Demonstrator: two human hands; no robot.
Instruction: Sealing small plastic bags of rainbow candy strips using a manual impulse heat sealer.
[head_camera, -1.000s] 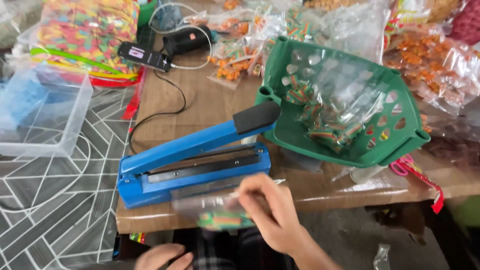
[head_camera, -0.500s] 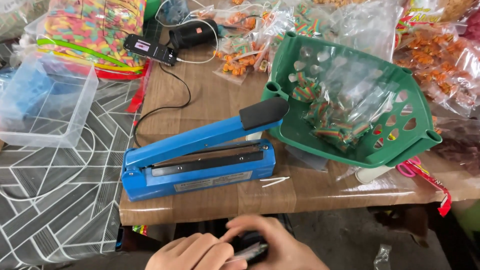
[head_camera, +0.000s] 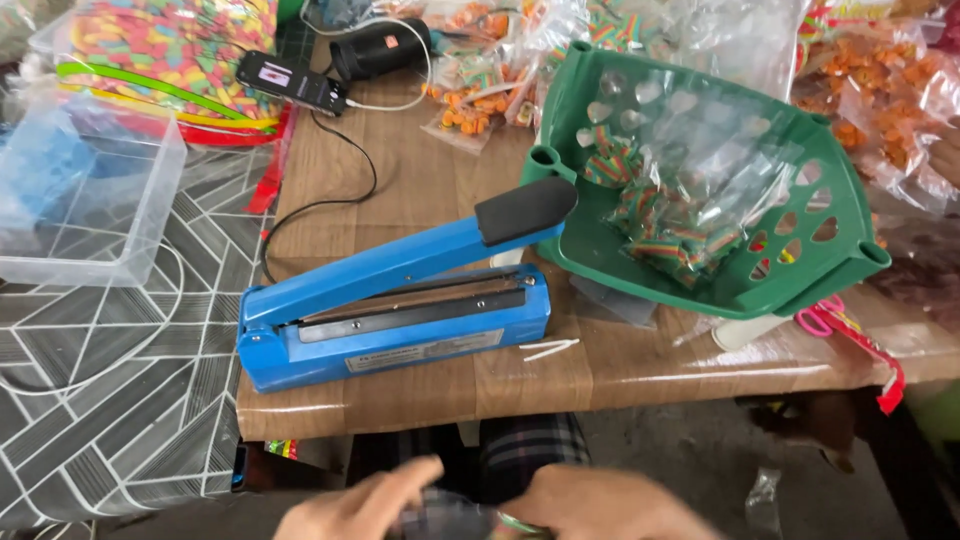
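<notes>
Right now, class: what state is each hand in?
Left hand: fingers spread, open, holding nothing visible.
Right hand: blurred at frame edge; cannot be told.

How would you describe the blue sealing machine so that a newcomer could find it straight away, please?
Start at the wooden table in the middle. Near its front edge, left of the green basket, lies the blue heat sealer. It is the only blue machine there, long and low, with a raised arm that ends in a black handle.

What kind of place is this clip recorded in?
Probably a small home or shop packing spot for sweets: a blue heat sealer on a wooden table, a green basket of bagged candy, more candy bags behind.
</notes>
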